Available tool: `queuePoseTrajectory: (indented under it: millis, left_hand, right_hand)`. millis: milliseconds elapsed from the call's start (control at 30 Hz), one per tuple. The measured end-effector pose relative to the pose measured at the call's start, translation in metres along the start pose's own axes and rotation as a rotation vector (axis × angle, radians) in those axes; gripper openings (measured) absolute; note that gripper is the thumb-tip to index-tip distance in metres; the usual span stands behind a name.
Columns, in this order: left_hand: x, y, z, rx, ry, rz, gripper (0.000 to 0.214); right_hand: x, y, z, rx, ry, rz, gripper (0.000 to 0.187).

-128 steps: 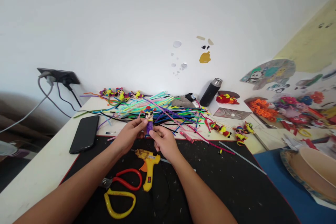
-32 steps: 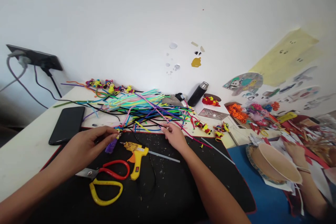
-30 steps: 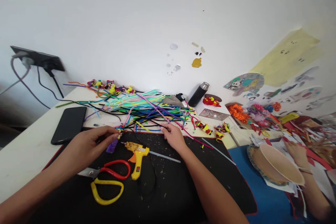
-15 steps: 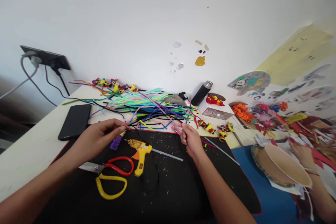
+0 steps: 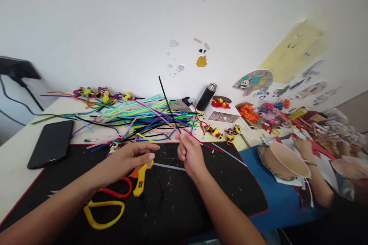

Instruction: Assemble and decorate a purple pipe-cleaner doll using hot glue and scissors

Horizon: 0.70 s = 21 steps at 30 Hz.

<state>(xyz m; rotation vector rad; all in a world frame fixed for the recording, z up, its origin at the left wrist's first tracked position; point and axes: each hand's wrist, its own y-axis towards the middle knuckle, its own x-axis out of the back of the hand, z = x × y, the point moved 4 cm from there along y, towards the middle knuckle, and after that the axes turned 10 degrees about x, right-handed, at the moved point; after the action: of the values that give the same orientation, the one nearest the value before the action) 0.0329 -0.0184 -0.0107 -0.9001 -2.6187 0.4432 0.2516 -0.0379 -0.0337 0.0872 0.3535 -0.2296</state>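
My right hand (image 5: 190,154) is closed on a black pipe cleaner (image 5: 166,99), which slants up and left from my fingers over the pile. Fingers stretched and thumb apart, my left hand (image 5: 130,157) holds nothing and hovers above the yellow glue gun (image 5: 140,180), hiding its nozzle. A clear glue stick (image 5: 169,166) projects from the gun's back. Below my left wrist lie scissors (image 5: 105,214) with one yellow and one red handle, their blades mostly covered by my forearm. Behind both hands spreads a pile of coloured pipe cleaners (image 5: 149,113). A small pipe-cleaner figure (image 5: 115,144) lies just beyond my left hand.
A black phone (image 5: 51,143) lies at the left. More figures (image 5: 103,93) sit by the wall. A black flask (image 5: 207,96) and a white box (image 5: 222,115) stand at the back right. Another person's hand (image 5: 303,147) is beside a bowl (image 5: 289,160) at the right.
My right hand now has the black pipe cleaner raised. My left hand has opened from a pinch and moved toward the right hand. The view has turned right.
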Motion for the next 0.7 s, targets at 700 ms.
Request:
queuePoseTrajectory:
  millis: [700]
  left_hand:
    - [-0.007,0.023,0.005,-0.019,-0.339,-0.152,0.049]
  right_hand:
    - [0.0,-0.027,-0.032,-0.069,-0.253,0.314,0.048]
